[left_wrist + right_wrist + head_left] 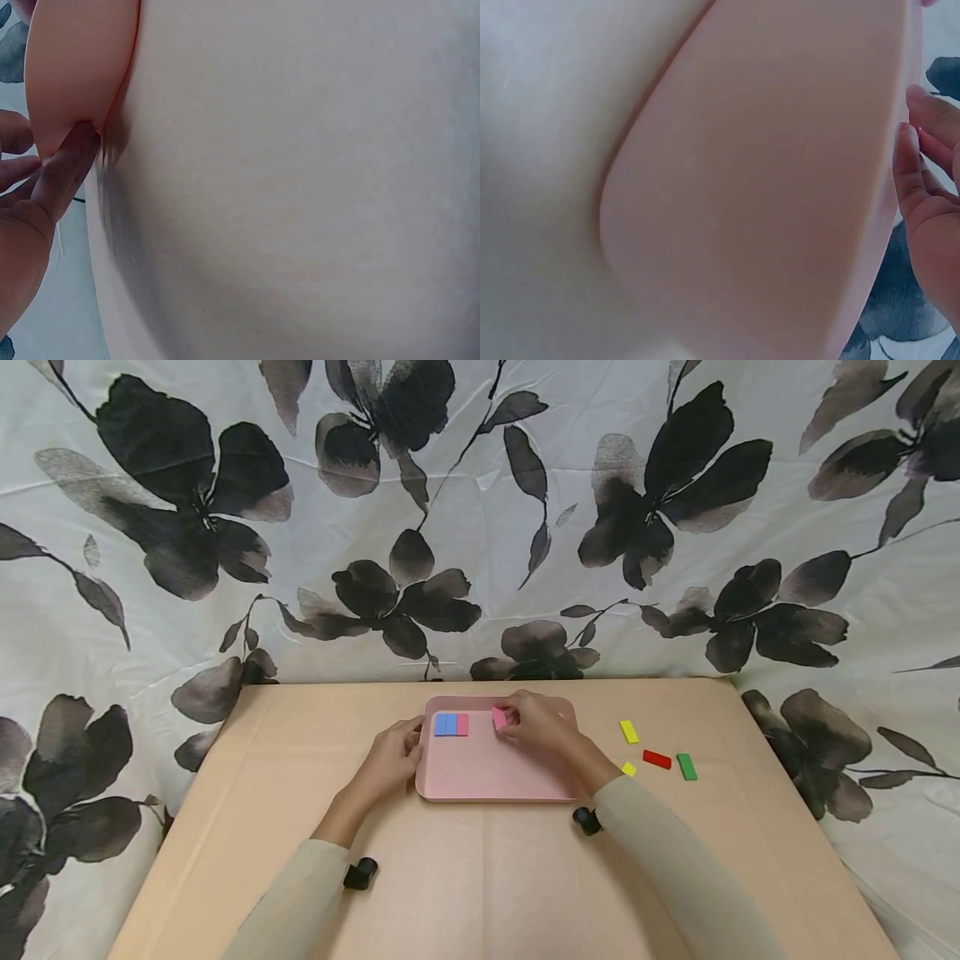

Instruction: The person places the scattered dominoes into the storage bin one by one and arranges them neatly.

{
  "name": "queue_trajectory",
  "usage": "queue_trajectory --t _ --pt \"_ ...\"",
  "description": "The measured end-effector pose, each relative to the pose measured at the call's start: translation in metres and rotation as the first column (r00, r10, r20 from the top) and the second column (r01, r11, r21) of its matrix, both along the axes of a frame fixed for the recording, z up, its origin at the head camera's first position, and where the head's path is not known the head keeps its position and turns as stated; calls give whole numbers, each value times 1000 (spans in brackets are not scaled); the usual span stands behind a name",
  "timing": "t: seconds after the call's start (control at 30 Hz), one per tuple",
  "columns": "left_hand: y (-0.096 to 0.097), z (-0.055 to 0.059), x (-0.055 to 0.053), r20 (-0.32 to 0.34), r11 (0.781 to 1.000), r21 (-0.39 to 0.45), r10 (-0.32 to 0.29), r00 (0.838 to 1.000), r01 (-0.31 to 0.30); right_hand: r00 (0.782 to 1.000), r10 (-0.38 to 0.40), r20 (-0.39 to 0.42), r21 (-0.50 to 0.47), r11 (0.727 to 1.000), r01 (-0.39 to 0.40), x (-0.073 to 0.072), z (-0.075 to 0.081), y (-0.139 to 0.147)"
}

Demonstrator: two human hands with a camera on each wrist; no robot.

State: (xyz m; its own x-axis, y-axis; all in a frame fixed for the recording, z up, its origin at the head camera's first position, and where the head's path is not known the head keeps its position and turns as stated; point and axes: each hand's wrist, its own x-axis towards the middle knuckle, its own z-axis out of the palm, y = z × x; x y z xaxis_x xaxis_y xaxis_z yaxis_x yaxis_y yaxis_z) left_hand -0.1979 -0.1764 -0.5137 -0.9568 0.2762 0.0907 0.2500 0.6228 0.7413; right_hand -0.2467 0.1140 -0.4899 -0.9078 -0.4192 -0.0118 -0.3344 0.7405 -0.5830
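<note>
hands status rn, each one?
Left hand: closed, holding the pink tray at its left edge.
Right hand: closed, pinching a small pink block.

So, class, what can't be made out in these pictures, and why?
Head view: part of the held pink piece, behind the right hand.
Head view: part of the lower yellow piece, behind the right arm.
Left wrist view: part of the tray, cut off by the top edge.

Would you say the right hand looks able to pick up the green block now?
Probably not yet: the right hand pinches a pink block, though the green block lies uncovered on the table.
</note>
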Motion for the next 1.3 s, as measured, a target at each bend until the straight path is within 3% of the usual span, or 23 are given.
queue_trajectory --t 0.27,0.7,1.3 --pt "0 1 1 2 1000 -6 -3 1000 3 999 -22 46 -46 999 24 2 -9 -12" --pt "0 2 2 16 1000 -5 -2 1000 2 998 6 61 -30 1000 -4 -1 -22 -32" --pt "-2 1 -1 16 1000 -13 0 1000 0 999 -45 9 -54 998 45 -2 -27 -48"
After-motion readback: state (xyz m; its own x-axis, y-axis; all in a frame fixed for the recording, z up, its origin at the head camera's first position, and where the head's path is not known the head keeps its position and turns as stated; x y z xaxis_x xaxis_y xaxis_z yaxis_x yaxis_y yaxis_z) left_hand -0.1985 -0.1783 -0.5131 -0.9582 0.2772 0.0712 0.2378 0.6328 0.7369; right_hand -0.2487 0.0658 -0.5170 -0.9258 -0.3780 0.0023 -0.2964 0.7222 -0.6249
